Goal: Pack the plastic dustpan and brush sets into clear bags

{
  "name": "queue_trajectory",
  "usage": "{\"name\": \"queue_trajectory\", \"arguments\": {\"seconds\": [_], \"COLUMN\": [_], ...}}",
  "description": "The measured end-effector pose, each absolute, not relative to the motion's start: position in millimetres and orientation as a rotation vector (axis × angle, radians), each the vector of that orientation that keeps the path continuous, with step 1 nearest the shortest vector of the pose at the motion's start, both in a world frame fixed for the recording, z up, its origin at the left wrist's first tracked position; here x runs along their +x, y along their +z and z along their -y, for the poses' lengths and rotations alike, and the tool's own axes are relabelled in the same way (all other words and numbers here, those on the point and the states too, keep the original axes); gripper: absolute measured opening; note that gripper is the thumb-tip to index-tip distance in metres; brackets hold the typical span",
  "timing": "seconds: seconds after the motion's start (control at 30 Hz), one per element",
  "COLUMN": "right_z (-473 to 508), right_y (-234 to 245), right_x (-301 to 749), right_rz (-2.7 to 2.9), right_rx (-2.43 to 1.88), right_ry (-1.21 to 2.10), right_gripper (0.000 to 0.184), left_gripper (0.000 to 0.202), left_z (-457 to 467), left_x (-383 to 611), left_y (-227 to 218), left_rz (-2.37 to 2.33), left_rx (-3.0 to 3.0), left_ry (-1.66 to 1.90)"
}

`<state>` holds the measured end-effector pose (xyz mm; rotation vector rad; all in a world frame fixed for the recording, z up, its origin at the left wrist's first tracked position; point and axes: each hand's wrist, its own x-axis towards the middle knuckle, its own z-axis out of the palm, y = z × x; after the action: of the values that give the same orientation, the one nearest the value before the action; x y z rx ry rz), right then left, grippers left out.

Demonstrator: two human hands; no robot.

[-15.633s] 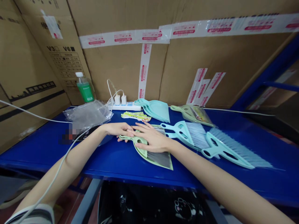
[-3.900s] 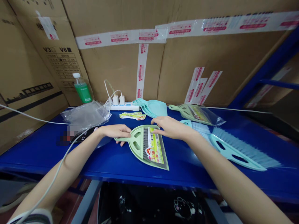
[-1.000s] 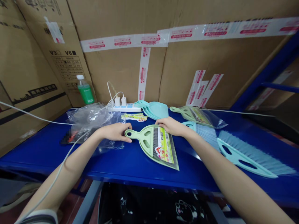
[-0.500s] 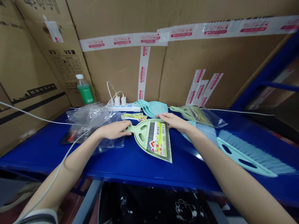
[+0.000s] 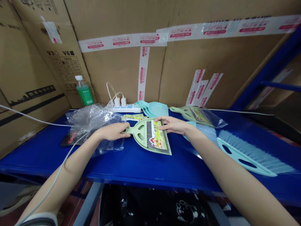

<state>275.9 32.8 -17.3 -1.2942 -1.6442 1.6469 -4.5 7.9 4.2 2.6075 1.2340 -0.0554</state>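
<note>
A light green dustpan (image 5: 142,135) with a grey brush and a colourful label card (image 5: 156,139) lying in it sits on the blue table (image 5: 131,163). My left hand (image 5: 113,131) is closed on the dustpan's handle, above a clear plastic bag (image 5: 94,121). My right hand (image 5: 172,124) lies on the pan's far right edge, fingers stretched out and touching the label card.
Teal brushes (image 5: 244,152) lie to the right, one partly under my right forearm. A bagged green dustpan set (image 5: 196,114), stacked teal dustpans (image 5: 154,109), loose label cards (image 5: 131,117), a power strip (image 5: 124,109) and a green bottle (image 5: 83,91) stand along the cardboard wall.
The dustpan set has shifted away from me and slightly left, its handle now over the plastic bag's edge. Both hands moved with it.
</note>
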Motion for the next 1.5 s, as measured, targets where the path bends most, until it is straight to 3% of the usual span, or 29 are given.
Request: {"name": "queue_trajectory", "arguments": {"seconds": [0.27,0.37,0.5,0.77,0.93,1.5], "right_z": [-38,-37,-38,-41,-40,-37], "right_y": [-25,-23,-21,-24,-23,-27], "right_x": [277,277,279,283,282,273], "right_rz": [1.529,1.513,1.487,1.501,1.519,1.548], "right_rx": [-1.213,-1.226,-1.207,-1.174,-1.164,-1.157], "right_ry": [1.715,1.698,1.684,1.655,1.646,1.674], "right_gripper": [0.039,0.038,0.036,0.034,0.035,0.037], "left_gripper": [0.031,0.031,0.028,0.042,0.039,0.023], "left_z": [-3,-1,2,8,8,-3], "left_x": [-4,-3,2,12,13,10], "left_y": [15,21,20,10,14,0], "left_rz": [-1.333,-1.648,-2.130,-2.070,-2.037,-1.573], "left_rx": [2.673,2.672,2.541,2.537,2.544,2.560], "left_ry": [-0.075,-0.084,-0.352,-0.505,-0.502,0.274]}}
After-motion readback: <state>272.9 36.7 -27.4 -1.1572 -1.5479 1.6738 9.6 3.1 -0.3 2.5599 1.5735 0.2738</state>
